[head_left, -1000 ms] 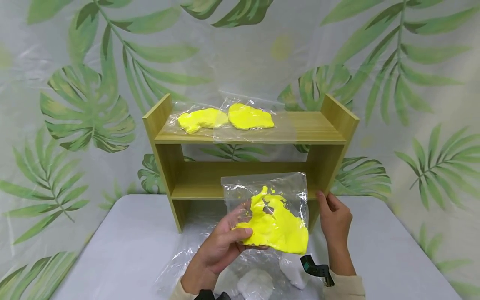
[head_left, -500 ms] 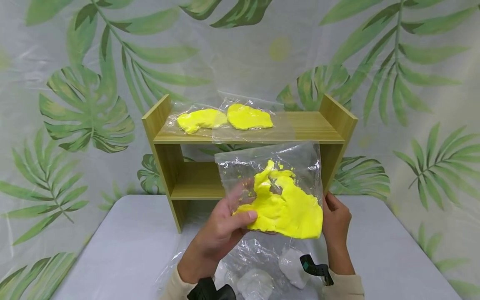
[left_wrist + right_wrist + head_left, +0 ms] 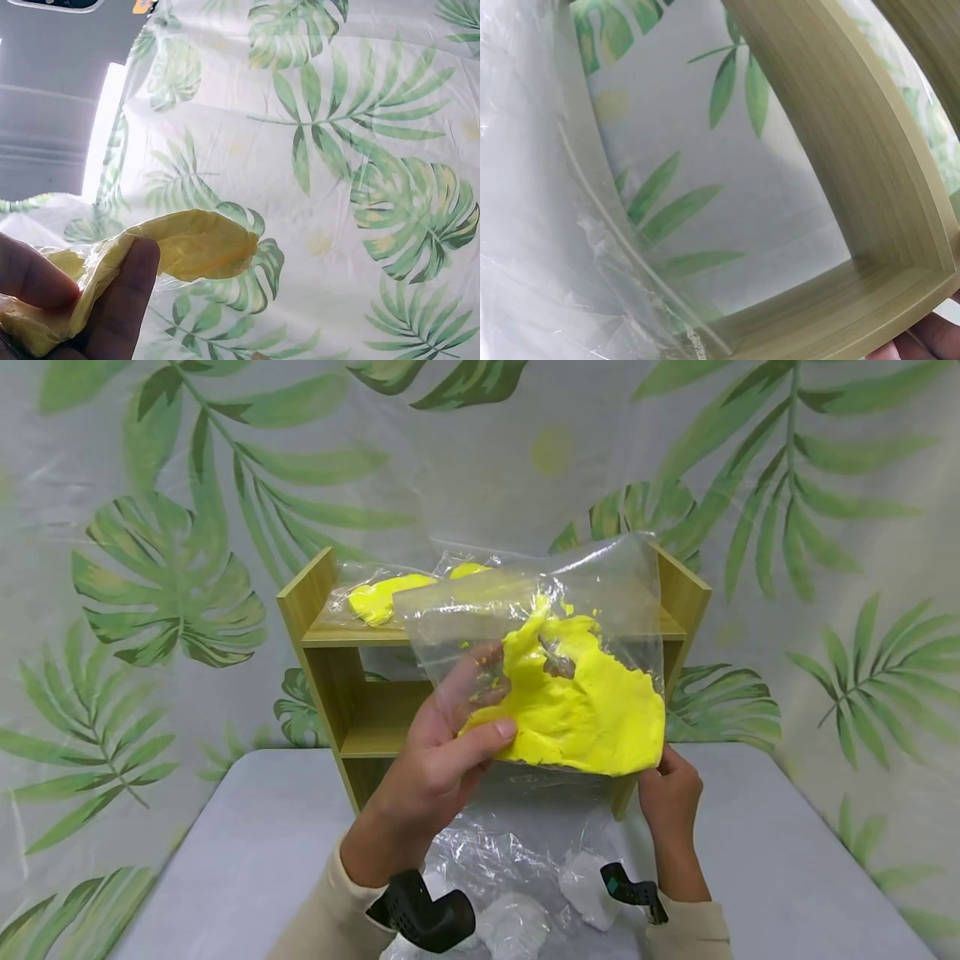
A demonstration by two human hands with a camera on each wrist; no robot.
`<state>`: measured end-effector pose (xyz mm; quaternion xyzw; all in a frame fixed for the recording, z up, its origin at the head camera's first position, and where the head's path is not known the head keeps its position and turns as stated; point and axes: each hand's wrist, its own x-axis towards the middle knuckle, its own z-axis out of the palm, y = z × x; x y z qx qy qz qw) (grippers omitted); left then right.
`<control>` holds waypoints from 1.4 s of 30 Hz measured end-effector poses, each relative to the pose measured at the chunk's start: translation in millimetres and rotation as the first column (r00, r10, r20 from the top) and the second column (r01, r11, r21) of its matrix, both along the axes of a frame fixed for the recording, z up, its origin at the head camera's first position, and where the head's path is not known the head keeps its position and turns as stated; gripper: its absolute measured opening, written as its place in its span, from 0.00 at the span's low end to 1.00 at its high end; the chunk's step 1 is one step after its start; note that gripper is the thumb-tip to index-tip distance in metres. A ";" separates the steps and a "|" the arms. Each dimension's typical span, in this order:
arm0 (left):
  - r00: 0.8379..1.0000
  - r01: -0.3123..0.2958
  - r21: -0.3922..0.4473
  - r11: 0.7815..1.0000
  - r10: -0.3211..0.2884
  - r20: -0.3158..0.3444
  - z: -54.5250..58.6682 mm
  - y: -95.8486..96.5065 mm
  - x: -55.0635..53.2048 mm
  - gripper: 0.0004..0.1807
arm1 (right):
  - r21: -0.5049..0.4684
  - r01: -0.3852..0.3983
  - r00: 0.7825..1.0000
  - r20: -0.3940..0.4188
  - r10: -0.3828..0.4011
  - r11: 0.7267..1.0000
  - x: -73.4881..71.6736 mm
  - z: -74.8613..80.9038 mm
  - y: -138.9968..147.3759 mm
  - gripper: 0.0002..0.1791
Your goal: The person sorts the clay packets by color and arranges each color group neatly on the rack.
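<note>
My left hand (image 3: 431,768) holds a clear plastic bag of flattened yellow clay (image 3: 592,710), thumb in front and fingers behind. The bag is raised before the small wooden shelf (image 3: 386,714), and its upper part overlaps the top board in the head view. The left wrist view shows the bagged clay (image 3: 199,244) edge-on between thumb and fingers. Low on the shelf's right side panel, my right hand (image 3: 670,793) grips the edge. Its fingertips (image 3: 930,337) show outside that panel in the right wrist view.
On the top board lie two more bags of yellow clay; the left one (image 3: 390,597) shows, the other (image 3: 470,570) is mostly hidden behind the held bag. White lumps (image 3: 513,927) in crumpled clear plastic (image 3: 495,852) lie on the table (image 3: 247,827) before the shelf. A leaf-patterned cloth hangs behind.
My left hand has lifted the bag of yellow clay from in front of the middle board up to the top board's height. My right hand has stayed at the side panel.
</note>
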<state>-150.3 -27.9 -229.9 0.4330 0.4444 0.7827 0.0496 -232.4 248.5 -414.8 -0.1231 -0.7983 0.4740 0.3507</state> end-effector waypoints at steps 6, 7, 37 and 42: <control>0.998 -0.066 -0.020 0.998 0.065 -0.008 28.9 4.3 -1.5 0.36 | 0.006 0.008 1.000 -0.021 -0.008 1.000 -3.4 1.4 0.0 0.20; 0.998 -0.064 -0.021 0.998 0.064 -0.003 32.9 5.4 -2.5 0.36 | 0.001 0.004 1.000 -0.020 -0.004 1.000 -3.3 1.8 -0.1 0.20; 0.978 -0.119 -0.088 0.989 0.133 0.163 94.1 69.9 -84.2 0.40 | 0.012 -0.010 1.000 0.014 0.010 1.000 -0.2 1.5 1.5 0.22; 0.953 -0.174 -0.166 0.971 0.208 0.221 85.6 69.4 -109.3 0.40 | 0.008 -0.017 1.000 -0.009 0.017 1.000 -1.7 0.9 1.2 0.21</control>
